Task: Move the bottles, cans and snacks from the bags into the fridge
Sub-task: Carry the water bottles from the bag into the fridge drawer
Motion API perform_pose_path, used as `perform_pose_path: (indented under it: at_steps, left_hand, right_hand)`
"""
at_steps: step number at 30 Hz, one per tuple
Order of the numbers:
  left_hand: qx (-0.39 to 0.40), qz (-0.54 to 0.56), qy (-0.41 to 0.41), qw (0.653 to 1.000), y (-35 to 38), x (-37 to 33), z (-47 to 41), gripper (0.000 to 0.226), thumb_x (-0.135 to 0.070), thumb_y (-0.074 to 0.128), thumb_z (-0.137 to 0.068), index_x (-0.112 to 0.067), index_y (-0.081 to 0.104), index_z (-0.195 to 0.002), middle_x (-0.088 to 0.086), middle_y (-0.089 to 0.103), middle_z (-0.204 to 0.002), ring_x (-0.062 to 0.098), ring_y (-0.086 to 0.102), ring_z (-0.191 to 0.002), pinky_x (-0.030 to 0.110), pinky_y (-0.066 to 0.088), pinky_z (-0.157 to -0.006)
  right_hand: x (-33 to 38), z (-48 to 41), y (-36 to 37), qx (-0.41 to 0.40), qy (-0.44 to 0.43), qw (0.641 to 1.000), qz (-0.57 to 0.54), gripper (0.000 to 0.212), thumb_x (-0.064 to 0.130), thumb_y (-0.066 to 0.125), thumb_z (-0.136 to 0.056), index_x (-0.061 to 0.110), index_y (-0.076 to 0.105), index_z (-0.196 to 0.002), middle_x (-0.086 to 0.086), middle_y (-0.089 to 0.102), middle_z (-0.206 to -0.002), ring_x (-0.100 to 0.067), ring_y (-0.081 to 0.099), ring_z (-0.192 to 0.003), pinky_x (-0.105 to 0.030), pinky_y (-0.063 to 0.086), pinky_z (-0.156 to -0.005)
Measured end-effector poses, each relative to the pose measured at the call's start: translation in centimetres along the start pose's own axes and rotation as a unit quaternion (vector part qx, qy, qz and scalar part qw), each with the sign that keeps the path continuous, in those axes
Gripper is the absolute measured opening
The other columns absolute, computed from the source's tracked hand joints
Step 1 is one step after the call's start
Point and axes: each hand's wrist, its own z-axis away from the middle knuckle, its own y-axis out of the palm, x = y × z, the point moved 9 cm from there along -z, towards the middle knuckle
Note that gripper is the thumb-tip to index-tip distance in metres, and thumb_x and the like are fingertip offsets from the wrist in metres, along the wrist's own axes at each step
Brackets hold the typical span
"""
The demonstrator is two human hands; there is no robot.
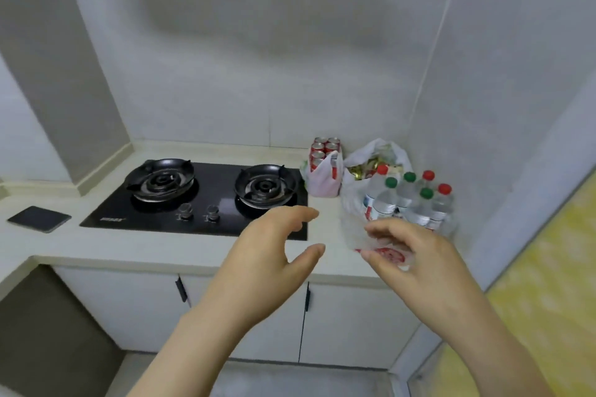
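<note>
On the bench [161,248], right of the gas hob [206,203], stand three bags. A small white bag [324,180] at the back holds red cans [324,147] standing upright. Just beside it, an open white bag [371,151] shows gold snack packets [364,169]. In front, a clear bag [354,232] holds upright water bottles [385,203] with red and green caps. The left hand [274,248] hovers over the bench edge, its grip apart and holding nothing. The right hand [409,255] is at the clear bag's front, fingers spread and loosely curved; whether they touch it is unclear.
</note>
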Motion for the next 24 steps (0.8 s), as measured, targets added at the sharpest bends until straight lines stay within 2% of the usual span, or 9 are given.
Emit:
perform_pose_path:
  at_steps: [2, 4, 6, 9, 12, 14, 18, 20, 24]
  left_hand:
    - [0.014, 0.004, 0.006, 1.0, 2.2, -0.9, -2.4, 0.043, -0.04, 0.062, -0.088, -0.039, 0.051, -0.129, -0.03, 0.05, -0.117, -0.022, 0.044, -0.097, -0.002, 0.034, -0.082]
    - [0.023, 0.01, 0.011, 1.0, 4.2, -1.8, -4.6, 0.041, -0.04, 0.061, -0.088, -0.041, 0.051, -0.128, -0.031, 0.048, -0.113, -0.025, 0.042, -0.096, -0.001, 0.036, -0.081]
    - [0.028, 0.015, 0.012, 0.999, 5.9, -2.3, -6.5, 0.041, -0.041, 0.061, -0.088, -0.041, 0.051, -0.127, -0.03, 0.05, -0.117, -0.021, 0.044, -0.102, 0.006, 0.039, -0.089]
    - [0.029, 0.026, 0.0, 0.999, 8.4, -2.5, -9.1, 0.039, -0.038, 0.062, -0.087, -0.039, 0.053, -0.126, -0.028, 0.052, -0.12, -0.013, 0.049, -0.107, 0.014, 0.043, -0.095]
    - [0.041, 0.036, -0.005, 0.998, 11.0, -2.5, -11.2, 0.038, -0.036, 0.064, -0.087, -0.037, 0.055, -0.125, -0.027, 0.054, -0.119, -0.01, 0.052, -0.108, 0.008, 0.042, -0.091]
    - [0.055, 0.036, -0.002, 0.998, 12.4, -2.5, -12.5, 0.037, -0.036, 0.064, -0.087, -0.037, 0.056, -0.124, -0.027, 0.055, -0.117, -0.011, 0.052, -0.107, 0.004, 0.04, -0.086]
    - [0.067, 0.046, 0.0, 0.997, 14.4, -1.7, -15.3, 0.038, -0.036, 0.064, -0.087, -0.035, 0.057, -0.124, -0.026, 0.057, -0.118, -0.011, 0.052, -0.107, 0.003, 0.041, -0.087]
    - [0.075, 0.049, -0.001, 0.996, 15.2, -0.8, -16.7, 0.038, -0.036, 0.064, -0.087, -0.036, 0.057, -0.125, -0.026, 0.056, -0.119, -0.011, 0.052, -0.108, 0.003, 0.041, -0.087]
    - [0.086, 0.059, -0.008, 0.994, 16.3, 1.7, -20.0, 0.038, -0.037, 0.063, -0.087, -0.037, 0.057, -0.125, -0.028, 0.055, -0.118, -0.01, 0.052, -0.108, 0.006, 0.041, -0.089]
  right_hand:
    - [-2.4, -1.3, -1.2, -0.006, 0.014, 1.0, -0.005, 0.027, 0.029, 0.07, -0.084, 0.033, 0.066, -0.11, 0.025, 0.063, -0.103, 0.01, 0.056, -0.099, -0.001, 0.04, -0.08]
    - [-4.7, -2.6, -2.4, -0.016, 0.023, 1.0, -0.01, 0.028, 0.027, 0.071, -0.084, 0.032, 0.066, -0.111, 0.023, 0.063, -0.104, 0.008, 0.057, -0.099, 0.0, 0.04, -0.077]
    - [-6.9, -3.7, -3.6, -0.025, 0.031, 0.999, -0.015, 0.028, 0.026, 0.071, -0.083, 0.031, 0.067, -0.11, 0.021, 0.065, -0.103, 0.008, 0.057, -0.098, 0.002, 0.039, -0.076]
    - [-9.9, -5.0, -4.8, -0.028, 0.044, 0.998, -0.019, 0.028, 0.027, 0.071, -0.083, 0.032, 0.067, -0.11, 0.022, 0.065, -0.101, 0.007, 0.059, -0.097, -0.008, 0.045, -0.083]
    - [-12.7, -6.0, -5.2, -0.03, 0.057, 0.998, -0.029, 0.028, 0.028, 0.072, -0.082, 0.03, 0.067, -0.11, 0.023, 0.065, -0.1, 0.007, 0.06, -0.096, -0.016, 0.047, -0.089]
    - [-14.1, -6.7, -5.0, -0.029, 0.064, 0.997, -0.042, 0.027, 0.03, 0.071, -0.083, 0.031, 0.066, -0.11, 0.025, 0.065, -0.1, 0.008, 0.059, -0.097, -0.013, 0.045, -0.089]
    - [-16.6, -8.8, -3.9, -0.027, 0.082, 0.995, -0.052, 0.028, 0.032, 0.068, -0.086, 0.031, 0.064, -0.113, 0.026, 0.063, -0.103, 0.01, 0.057, -0.1, -0.007, 0.041, -0.087]
    - [-17.9, -10.2, -3.4, -0.037, 0.097, 0.993, -0.053, 0.028, 0.03, 0.068, -0.086, 0.028, 0.065, -0.114, 0.022, 0.064, -0.104, 0.008, 0.058, -0.1, -0.01, 0.043, -0.089]
    - [-20.4, -13.3, -1.8, -0.039, 0.132, 0.989, -0.047, 0.031, 0.03, 0.068, -0.086, 0.026, 0.064, -0.116, 0.016, 0.066, -0.109, 0.003, 0.059, -0.104, -0.026, 0.049, -0.096]
